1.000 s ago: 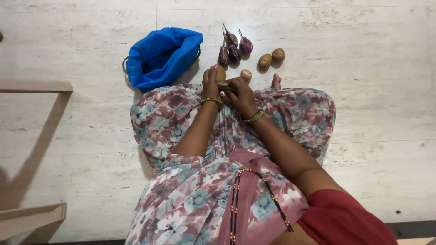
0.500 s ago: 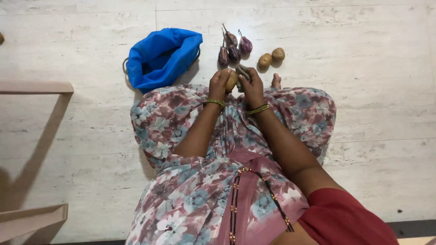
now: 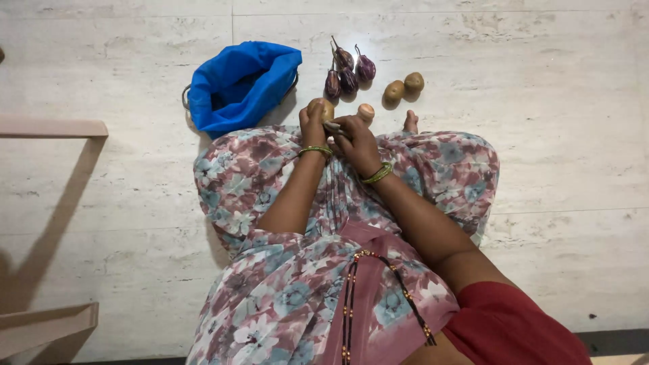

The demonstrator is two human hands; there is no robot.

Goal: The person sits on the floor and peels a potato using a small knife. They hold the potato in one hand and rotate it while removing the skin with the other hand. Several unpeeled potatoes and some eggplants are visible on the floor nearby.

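I sit on a pale stone floor with a floral garment over my knees. My left hand (image 3: 313, 127) grips a brown potato (image 3: 324, 108) just past my knees. My right hand (image 3: 356, 142) is closed around a small peeler (image 3: 332, 126), its tip against the potato's lower side. Another potato (image 3: 366, 112) with a pale, partly peeled top lies on the floor just right of my hands. Both wrists wear green and gold bangles.
A blue cloth bag (image 3: 240, 82) lies open at the upper left. Several small purple aubergines (image 3: 348, 71) lie beyond my hands, and two brown potatoes (image 3: 403, 86) to their right. My toe (image 3: 410, 122) pokes out. Pale wooden furniture bars (image 3: 54, 128) are at the left.
Half a second ago my right hand was raised beside the potato, hiding the floor potato. It has now drawn back toward me, peeler low against the held potato.
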